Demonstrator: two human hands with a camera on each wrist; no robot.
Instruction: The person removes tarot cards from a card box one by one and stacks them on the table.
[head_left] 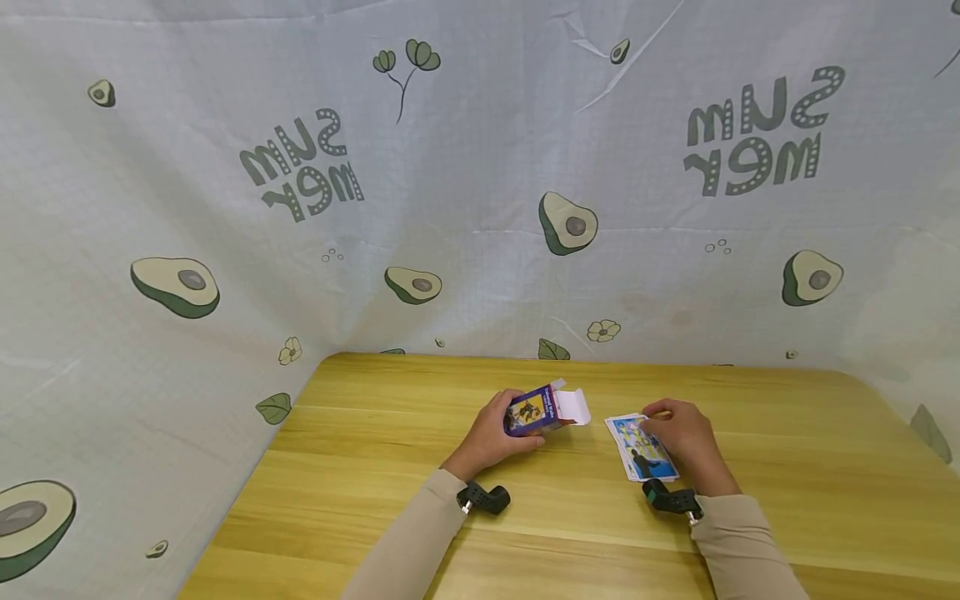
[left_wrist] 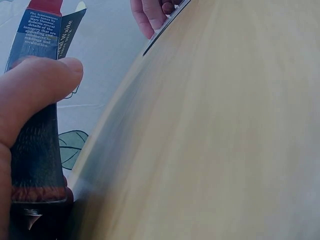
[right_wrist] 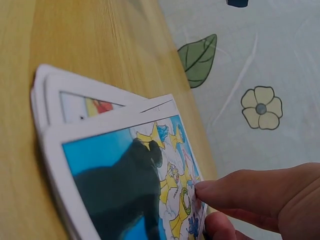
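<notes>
My left hand (head_left: 489,435) grips a purple and yellow tarot card box (head_left: 531,410) above the table, its white end flap (head_left: 573,407) folded out toward the right. In the left wrist view, the thumb (left_wrist: 45,82) lies along the box's dark printed side (left_wrist: 37,140). To the right, a loosely squared stack of tarot cards (head_left: 637,454) is face up, the top one showing yellow cups and a dark figure on blue. My right hand (head_left: 686,437) pinches the stack's edge, thumb on the top card (right_wrist: 120,185) and fingers curled beneath. Whether the stack touches the table is unclear.
The wooden table (head_left: 360,500) extends around both hands. A pale curtain (head_left: 480,167) printed with avocados, leaves and lettering hangs behind it and along its left side. Black wrist cameras are strapped to both wrists.
</notes>
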